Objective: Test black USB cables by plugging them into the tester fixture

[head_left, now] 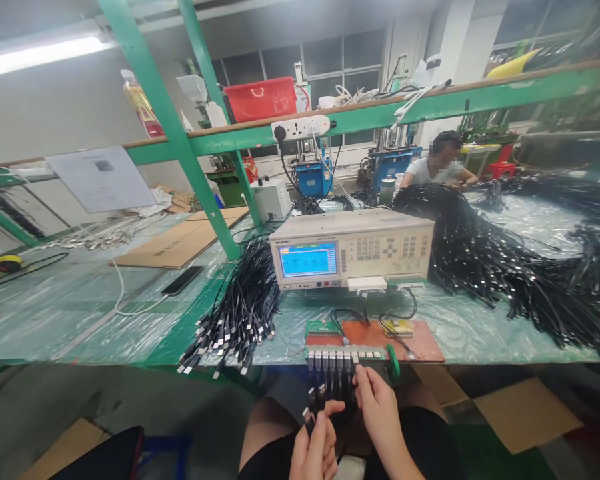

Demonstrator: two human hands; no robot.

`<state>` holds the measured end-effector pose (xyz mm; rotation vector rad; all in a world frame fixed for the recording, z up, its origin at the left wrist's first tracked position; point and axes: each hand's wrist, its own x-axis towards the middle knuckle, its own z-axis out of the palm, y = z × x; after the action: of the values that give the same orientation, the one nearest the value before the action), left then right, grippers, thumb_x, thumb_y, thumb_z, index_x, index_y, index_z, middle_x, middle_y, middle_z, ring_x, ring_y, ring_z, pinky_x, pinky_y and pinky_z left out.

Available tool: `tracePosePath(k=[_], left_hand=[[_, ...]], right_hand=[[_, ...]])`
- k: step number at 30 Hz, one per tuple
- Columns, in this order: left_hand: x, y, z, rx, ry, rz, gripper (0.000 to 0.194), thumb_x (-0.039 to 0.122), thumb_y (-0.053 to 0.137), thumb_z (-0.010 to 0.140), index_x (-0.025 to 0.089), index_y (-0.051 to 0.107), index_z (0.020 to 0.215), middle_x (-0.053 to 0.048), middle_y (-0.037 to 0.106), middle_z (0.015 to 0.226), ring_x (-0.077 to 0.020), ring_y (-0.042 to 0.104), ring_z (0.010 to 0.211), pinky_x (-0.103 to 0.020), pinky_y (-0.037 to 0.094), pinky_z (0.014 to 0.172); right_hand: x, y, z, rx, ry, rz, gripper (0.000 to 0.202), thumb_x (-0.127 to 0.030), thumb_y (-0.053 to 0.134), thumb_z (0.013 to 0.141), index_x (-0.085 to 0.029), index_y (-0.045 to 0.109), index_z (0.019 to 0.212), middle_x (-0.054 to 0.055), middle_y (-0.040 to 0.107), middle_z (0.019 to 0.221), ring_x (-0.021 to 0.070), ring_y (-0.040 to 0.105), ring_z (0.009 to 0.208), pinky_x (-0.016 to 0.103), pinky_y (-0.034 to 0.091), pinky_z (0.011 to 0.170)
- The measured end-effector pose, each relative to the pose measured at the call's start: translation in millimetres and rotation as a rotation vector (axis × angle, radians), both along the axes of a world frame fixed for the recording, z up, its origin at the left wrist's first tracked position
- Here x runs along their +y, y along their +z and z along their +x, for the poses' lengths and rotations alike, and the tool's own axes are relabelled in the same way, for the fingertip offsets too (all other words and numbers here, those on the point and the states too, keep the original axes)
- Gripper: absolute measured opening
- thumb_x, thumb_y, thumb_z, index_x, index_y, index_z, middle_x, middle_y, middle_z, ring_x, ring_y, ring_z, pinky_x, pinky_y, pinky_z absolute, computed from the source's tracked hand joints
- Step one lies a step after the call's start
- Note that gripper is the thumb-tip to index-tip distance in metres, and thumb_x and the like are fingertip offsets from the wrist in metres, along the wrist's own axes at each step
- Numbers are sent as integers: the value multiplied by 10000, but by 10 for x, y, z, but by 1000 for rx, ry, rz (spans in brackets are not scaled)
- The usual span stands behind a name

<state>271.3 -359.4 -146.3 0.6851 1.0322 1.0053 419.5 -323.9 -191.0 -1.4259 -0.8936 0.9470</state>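
Observation:
Several black cables are plugged side by side into the white connector row (pixel 337 356) at the table's front edge. My right hand (pixel 379 403) pinches a black cable plug at the right end of the plugged ones. Lower and to the left, my left hand (pixel 316 443) holds black USB cables (pixel 308 419), their metal tips pointing up. The row sits on a test board (pixel 423 340) with green and reddish-brown parts, wired to a beige test instrument (pixel 353 250) with a lit blue screen.
Bundled black cables (pixel 243 310) lie left of the instrument, and a large heap (pixel 485 247) lies right. A phone (pixel 183 281) and cardboard (pixel 180 241) are on the left. A person (pixel 437 163) sits across the table. Green shelf posts (pixel 200 180) rise behind.

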Motion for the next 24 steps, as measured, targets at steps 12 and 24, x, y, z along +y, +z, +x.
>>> tracePosePath(k=[12, 24], left_hand=[[-1, -7, 103, 34, 7, 43, 614, 697, 791, 710, 132, 743, 947, 104, 373, 535, -16, 221, 406, -164, 243, 375], [-3, 98, 26, 155, 131, 210, 551, 706, 671, 822, 167, 757, 894, 74, 401, 534, -70, 385, 460, -184, 347, 476]], right_hand=[[-122, 492, 172, -475, -22, 198, 396, -485, 545, 983, -206, 645, 720, 36, 598, 687, 167, 530, 627, 269, 384, 619], [-146, 272, 118, 365, -52, -8, 538, -720, 627, 850, -183, 615, 814, -72, 395, 505, 72, 291, 435, 195, 192, 413]])
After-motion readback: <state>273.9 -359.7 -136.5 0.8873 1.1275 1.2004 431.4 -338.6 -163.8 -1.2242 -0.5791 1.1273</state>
